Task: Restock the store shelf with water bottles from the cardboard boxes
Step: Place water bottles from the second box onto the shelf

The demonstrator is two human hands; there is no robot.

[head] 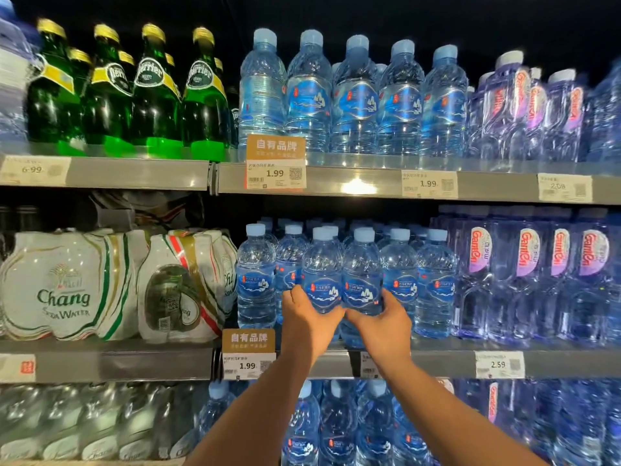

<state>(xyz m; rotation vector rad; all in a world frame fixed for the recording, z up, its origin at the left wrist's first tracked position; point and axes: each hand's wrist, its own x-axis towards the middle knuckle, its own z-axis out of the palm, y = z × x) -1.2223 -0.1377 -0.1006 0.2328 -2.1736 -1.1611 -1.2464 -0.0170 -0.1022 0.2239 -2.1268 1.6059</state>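
**Operator:** State of the fingers?

**Manual:** Your left hand (311, 319) grips one water bottle (322, 274), with the fingers (291, 296) curled round its left side. Your right hand (381, 319) grips the second bottle (362, 274) on its right side.

**Operator:** Bottle position?

**Manual:** Both are upright and touching, held between your two sets of fingers at the front of the middle shelf (134, 361). Your hands hide the bases. The neighbouring bottles (436, 290) stand just outside and behind your fingers.

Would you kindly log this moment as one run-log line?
phase: stocking middle shelf | left hand: grips left bottle | right hand: grips right bottle
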